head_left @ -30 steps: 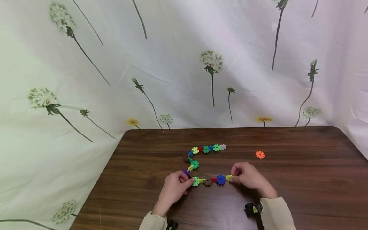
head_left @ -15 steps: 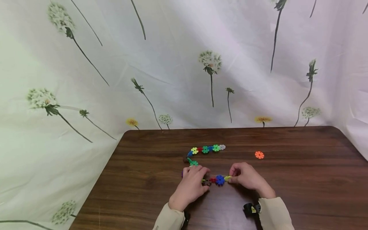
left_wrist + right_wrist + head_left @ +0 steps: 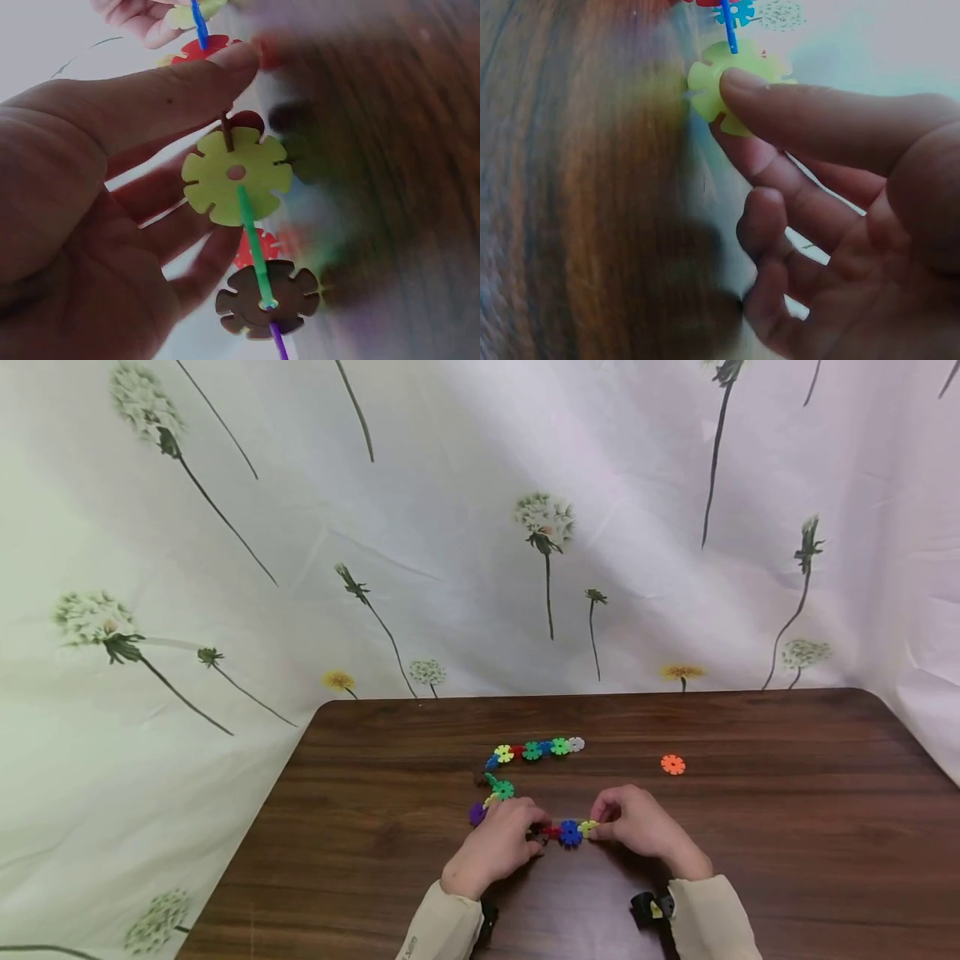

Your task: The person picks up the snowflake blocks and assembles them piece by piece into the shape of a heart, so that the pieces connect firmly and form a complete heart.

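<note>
Notched plastic discs are slotted together into a bent chain on the table. Over its near stretch my left hand (image 3: 498, 843) pinches a brown snowflake disc (image 3: 227, 133), mostly hidden by thumb and fingers. Beside it in the left wrist view are a yellow disc (image 3: 210, 166), a green disc (image 3: 255, 247) edge-on and a red disc (image 3: 193, 49) past the thumb. At the chain's right end my right hand (image 3: 645, 828) pinches a yellow-green snowflake disc (image 3: 705, 82) between thumb and index finger. A blue disc (image 3: 570, 833) joins it on the left.
The chain curves back past a purple disc (image 3: 477, 814) and a green disc (image 3: 503, 789) to a white disc (image 3: 576, 744) at its far end. A loose orange disc (image 3: 672, 764) lies to the right on the brown wooden table (image 3: 787, 827). A flowered curtain (image 3: 465, 527) hangs behind.
My left hand has let go near the purple and green discs and moved right along the chain to the brown disc. My right hand keeps its pinch on the yellow-green end disc.
</note>
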Demonstrator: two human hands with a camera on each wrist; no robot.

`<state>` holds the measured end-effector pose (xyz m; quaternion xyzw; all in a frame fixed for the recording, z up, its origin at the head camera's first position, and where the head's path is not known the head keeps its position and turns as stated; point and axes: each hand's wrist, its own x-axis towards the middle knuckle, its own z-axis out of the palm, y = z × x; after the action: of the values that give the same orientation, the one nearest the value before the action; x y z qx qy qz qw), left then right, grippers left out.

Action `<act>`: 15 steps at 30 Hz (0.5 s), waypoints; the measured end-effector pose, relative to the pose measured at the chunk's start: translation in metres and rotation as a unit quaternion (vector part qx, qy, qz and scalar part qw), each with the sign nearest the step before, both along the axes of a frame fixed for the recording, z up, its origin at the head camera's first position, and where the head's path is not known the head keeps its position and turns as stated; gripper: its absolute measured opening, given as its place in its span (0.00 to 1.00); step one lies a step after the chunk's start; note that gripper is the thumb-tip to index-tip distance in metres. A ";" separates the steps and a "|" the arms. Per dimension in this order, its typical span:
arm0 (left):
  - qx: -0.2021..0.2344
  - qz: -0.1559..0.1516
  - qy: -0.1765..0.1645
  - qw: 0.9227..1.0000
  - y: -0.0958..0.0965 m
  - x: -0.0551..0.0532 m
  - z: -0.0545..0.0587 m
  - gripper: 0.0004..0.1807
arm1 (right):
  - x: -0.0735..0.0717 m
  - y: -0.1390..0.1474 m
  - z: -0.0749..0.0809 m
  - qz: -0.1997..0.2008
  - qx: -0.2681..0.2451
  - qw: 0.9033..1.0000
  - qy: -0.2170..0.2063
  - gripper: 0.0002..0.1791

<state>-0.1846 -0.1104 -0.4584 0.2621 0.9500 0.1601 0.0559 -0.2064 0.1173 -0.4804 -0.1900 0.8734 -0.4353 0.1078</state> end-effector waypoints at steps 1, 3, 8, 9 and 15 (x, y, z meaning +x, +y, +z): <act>0.004 -0.009 0.001 1.000 -0.001 -0.001 0.000 0.12 | 0.000 -0.001 0.000 -0.003 0.001 1.000 0.001 0.07; 0.008 -0.027 0.009 1.000 -0.001 -0.003 -0.001 0.11 | 0.000 -0.002 0.000 -0.007 0.002 1.000 0.007 0.07; 0.002 -0.053 0.037 0.998 -0.001 -0.005 -0.001 0.07 | 0.001 -0.004 0.000 -0.019 0.004 1.000 0.011 0.07; 0.001 -0.053 0.038 0.998 -0.001 -0.005 -0.001 0.06 | 0.001 -0.004 0.000 -0.021 0.005 1.000 0.008 0.07; 0.001 -0.029 0.027 0.999 -0.001 -0.003 -0.001 0.10 | 0.000 -0.006 -0.002 -0.027 0.012 1.000 0.000 0.08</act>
<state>-0.1872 -0.1119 -0.4597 0.2942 0.9429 0.1524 0.0347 -0.2061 0.1111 -0.4825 -0.1646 0.8832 -0.4279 0.0983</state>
